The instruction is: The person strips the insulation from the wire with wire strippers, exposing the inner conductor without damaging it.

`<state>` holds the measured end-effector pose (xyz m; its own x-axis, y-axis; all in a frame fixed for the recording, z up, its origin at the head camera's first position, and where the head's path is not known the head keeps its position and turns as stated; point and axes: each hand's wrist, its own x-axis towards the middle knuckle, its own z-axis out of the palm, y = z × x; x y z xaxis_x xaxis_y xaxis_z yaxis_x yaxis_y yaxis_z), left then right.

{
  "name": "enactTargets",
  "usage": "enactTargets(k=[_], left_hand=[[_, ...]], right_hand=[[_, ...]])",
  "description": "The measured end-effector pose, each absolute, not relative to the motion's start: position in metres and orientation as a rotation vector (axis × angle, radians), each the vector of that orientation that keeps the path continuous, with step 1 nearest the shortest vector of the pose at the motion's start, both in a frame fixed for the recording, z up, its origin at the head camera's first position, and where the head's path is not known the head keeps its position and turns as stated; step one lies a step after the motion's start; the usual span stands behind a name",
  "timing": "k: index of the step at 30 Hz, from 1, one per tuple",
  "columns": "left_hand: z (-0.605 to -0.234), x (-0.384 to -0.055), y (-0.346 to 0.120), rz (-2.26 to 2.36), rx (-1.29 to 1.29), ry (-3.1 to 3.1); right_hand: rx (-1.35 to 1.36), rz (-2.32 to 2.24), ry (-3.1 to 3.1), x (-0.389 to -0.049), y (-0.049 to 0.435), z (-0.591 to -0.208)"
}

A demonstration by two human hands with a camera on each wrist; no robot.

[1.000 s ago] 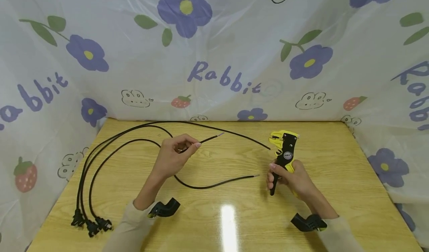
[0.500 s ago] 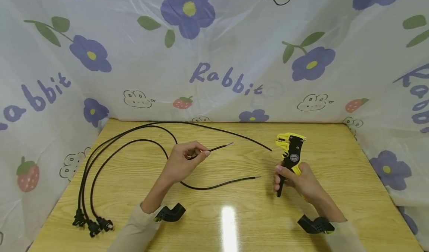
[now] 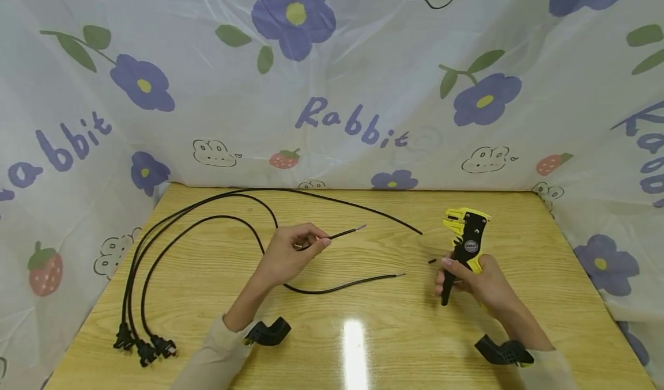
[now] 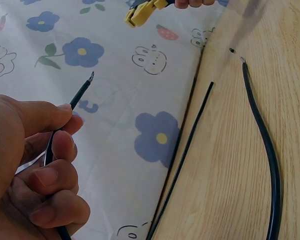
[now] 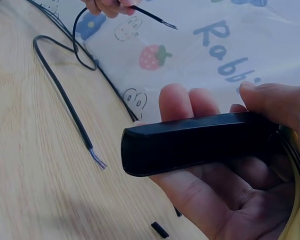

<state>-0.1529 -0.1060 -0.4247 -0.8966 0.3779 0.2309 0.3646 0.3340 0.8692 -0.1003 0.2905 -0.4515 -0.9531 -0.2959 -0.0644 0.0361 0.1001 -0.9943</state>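
Wire stripper (image 3: 472,234): moved rightward, clamped in right hand (image 3: 486,285)
Black offcut (image 3: 432,261): appeared centre-right
Left hand (image 3: 291,256): pinched cable (image 3: 343,233), apparently stripped

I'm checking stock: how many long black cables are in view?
3: one cable held in the left hand, one cable with its stripped end on the table, one cable running along the far edge. None appears hidden.

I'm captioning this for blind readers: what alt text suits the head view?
A person's left hand pinches a black cable near its stripped end while their right hand holds a yellow-and-black wire stripper. Two more black cables lie on the wooden table, with three plugs at lower left.
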Motion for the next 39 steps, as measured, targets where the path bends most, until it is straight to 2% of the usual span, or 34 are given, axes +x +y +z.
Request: enactTargets(k=[20,39], left_hand=[[-0.439,-0.155,-0.090,1.568,0.739,2.473],[-0.476,-0.152,-0.067,1.317,0.823,2.501]], right_hand=[[-0.149,-1.938,2.178,-0.089,0.315,-0.454],[-0.129,-1.868,2.213,-0.088,0.323,-0.456]])
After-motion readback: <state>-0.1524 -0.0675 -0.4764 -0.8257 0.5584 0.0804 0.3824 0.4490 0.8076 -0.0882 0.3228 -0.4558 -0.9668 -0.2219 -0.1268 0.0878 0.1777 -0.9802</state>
